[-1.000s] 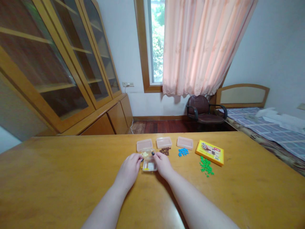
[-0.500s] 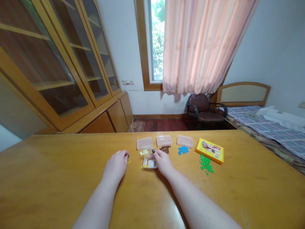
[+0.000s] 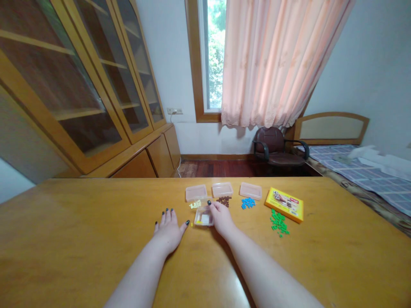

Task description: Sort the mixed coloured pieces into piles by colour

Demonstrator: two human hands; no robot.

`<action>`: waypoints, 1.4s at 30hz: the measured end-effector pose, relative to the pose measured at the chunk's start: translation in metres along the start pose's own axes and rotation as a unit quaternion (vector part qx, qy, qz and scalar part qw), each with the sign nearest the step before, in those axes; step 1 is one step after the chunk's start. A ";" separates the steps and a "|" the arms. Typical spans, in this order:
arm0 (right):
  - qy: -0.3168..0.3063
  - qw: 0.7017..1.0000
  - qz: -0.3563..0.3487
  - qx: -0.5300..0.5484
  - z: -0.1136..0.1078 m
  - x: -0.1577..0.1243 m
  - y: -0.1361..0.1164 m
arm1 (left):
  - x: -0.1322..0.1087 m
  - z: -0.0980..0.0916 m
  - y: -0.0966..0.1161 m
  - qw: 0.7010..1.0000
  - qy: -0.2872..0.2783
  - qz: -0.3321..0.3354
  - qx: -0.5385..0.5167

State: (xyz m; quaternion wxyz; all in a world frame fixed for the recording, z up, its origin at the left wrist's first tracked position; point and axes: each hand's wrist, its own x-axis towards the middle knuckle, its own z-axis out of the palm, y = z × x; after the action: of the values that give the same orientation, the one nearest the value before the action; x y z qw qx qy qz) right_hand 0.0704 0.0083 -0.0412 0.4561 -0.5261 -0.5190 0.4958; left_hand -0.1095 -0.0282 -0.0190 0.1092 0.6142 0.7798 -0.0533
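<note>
My right hand point(image 3: 221, 217) grips the right side of a small clear plastic box point(image 3: 203, 217), tilted a little, with some yellow pieces point(image 3: 199, 222) inside. Flat on the table, my left hand point(image 3: 168, 231) has its fingers spread and holds nothing. A single yellow piece point(image 3: 192, 224) lies between its thumb and the box. Just behind the box is a pile of cream pieces point(image 3: 195, 204). Brown pieces point(image 3: 224, 201) lie beyond my right hand, partly hidden by it.
Three clear trays point(image 3: 196, 193) stand in a row behind the piles. To the right are blue pieces point(image 3: 248, 202), green pieces point(image 3: 279, 223) and a yellow cardboard box point(image 3: 284, 204). The wooden table's point(image 3: 80, 248) far edge faces a chair point(image 3: 278, 147) and a cabinet point(image 3: 128, 149).
My left hand has gone from closed fingertips near a small yellow piece to spread flat on the table, slightly nearer the box. My right hand keeps its hold. The view has shifted slightly.
</note>
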 end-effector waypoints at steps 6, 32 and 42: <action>-0.003 0.999 0.001 0.041 -0.001 0.001 0.001 | -0.017 0.003 0.027 0.995 -0.034 0.088 0.017; 0.076 0.996 0.004 0.055 -0.012 0.012 0.007 | -0.010 -0.029 0.001 0.980 0.013 0.175 -0.092; 0.052 0.998 -0.003 0.021 -0.010 0.015 0.018 | -0.016 -0.025 0.013 0.976 -0.041 0.179 -0.114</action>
State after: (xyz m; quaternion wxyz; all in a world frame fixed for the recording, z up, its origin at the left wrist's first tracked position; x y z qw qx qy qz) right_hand 0.0820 0.0232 -0.0586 0.4948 -0.5398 -0.4856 0.4774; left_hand -0.0966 -0.0344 0.0095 0.2179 0.7245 0.6531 0.0316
